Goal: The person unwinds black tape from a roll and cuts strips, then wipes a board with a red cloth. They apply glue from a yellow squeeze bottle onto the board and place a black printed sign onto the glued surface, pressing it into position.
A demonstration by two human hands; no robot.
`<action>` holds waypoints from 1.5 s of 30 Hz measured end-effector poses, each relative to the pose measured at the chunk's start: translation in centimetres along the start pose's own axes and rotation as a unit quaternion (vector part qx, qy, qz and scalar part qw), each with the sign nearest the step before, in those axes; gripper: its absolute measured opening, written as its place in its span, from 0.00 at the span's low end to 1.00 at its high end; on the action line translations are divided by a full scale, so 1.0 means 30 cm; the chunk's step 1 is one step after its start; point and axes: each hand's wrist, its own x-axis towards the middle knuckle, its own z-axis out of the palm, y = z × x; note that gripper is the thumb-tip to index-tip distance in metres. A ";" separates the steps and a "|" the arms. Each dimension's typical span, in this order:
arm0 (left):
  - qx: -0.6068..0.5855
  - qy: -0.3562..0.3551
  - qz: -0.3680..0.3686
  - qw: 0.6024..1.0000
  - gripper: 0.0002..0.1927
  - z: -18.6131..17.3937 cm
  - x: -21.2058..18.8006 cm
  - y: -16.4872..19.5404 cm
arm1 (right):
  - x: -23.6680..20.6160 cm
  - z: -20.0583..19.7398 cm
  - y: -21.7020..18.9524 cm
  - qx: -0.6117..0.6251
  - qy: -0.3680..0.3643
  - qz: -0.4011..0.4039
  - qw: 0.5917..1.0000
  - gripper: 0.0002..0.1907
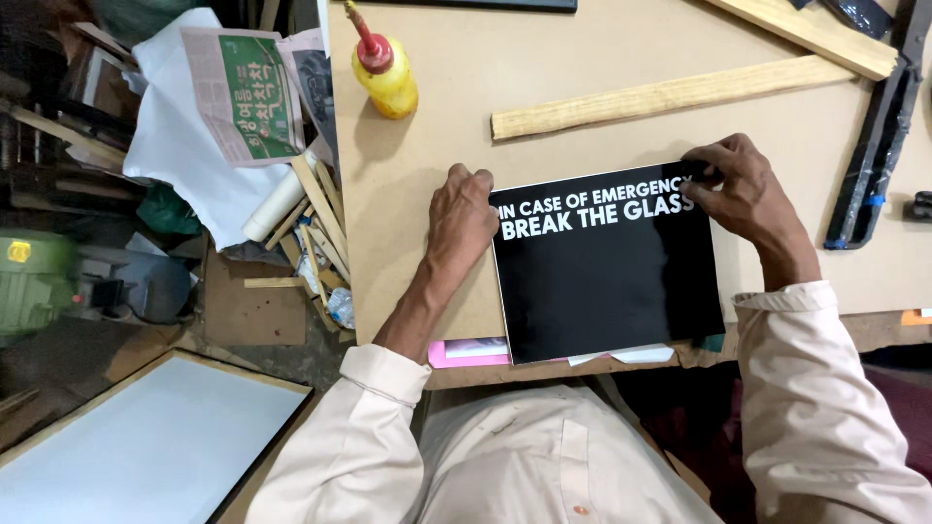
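Observation:
A black rectangular sheet (612, 281) with two lines of white lettering along its top lies flat on the brown board table (417, 175), close to the near edge. My left hand (464, 218) rests with curled fingers on the sheet's upper left corner. My right hand (738, 189) pinches the sheet's upper right corner between fingers and thumb. Both sleeves are pale beige.
A yellow squeeze bottle (386, 73) with a red nozzle stands at the table's far left. Two wooden strips (670, 95) lie beyond the sheet. A long black bar (874, 146) lies at right. Pink and white papers (466, 351) stick out under the sheet. Newspaper, cloth and wood scraps (243, 107) clutter the floor left.

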 end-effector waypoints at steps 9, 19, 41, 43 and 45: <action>-0.035 0.026 0.049 0.998 0.09 -0.042 -0.018 0.011 | -0.032 -0.027 -0.074 -0.007 0.013 -0.006 1.000 0.24; -0.179 0.006 -0.226 0.958 0.23 -0.155 -0.414 0.159 | -0.498 -0.074 0.070 0.173 0.198 0.307 0.914 0.32; -0.432 -0.010 -0.256 0.865 0.29 0.152 -0.777 0.033 | -0.849 0.185 0.084 0.345 0.196 0.318 0.861 0.21; -0.421 -0.014 -0.248 0.873 0.29 0.154 -0.803 0.057 | -0.862 0.197 0.070 0.362 0.189 0.324 0.853 0.21; -0.412 -0.019 -0.227 0.882 0.30 0.143 -0.826 0.086 | -0.873 0.203 0.080 0.359 0.188 0.330 0.852 0.20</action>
